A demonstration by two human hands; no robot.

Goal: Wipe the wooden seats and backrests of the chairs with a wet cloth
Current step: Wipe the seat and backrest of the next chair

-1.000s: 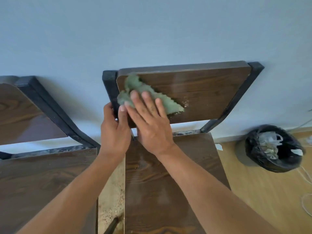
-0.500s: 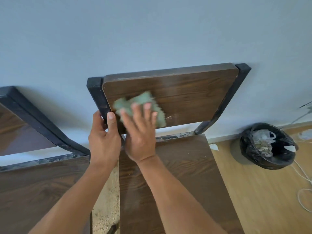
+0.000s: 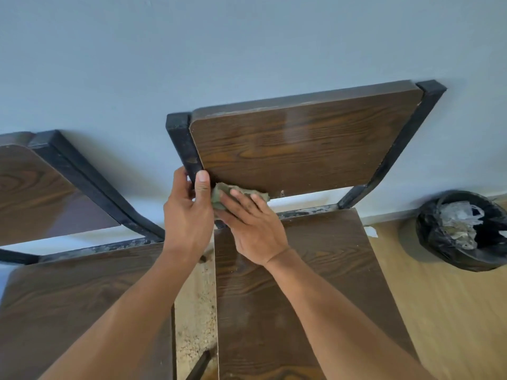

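A chair with a dark wooden backrest [image 3: 301, 149] and wooden seat [image 3: 288, 283] stands against the grey wall, framed in black metal. My right hand [image 3: 252, 223] presses a green wet cloth [image 3: 219, 197] against the backrest's lower left corner, fingers flat over it. My left hand [image 3: 186, 212] grips the black left post [image 3: 182, 144] of the chair frame, thumb up against the backrest's edge. Most of the cloth is hidden under my fingers. The backrest surface shows a wet sheen.
A second wooden chair [image 3: 68, 297] stands close on the left, with a narrow gap of speckled floor [image 3: 194, 319] between the seats. A black-bagged bin [image 3: 463, 231] with crumpled plastic sits on the wooden floor at right, near the wall.
My right hand has slid the cloth down from the backrest's upper left to its lower left corner. My left hand stays on the frame post. The view has shifted.
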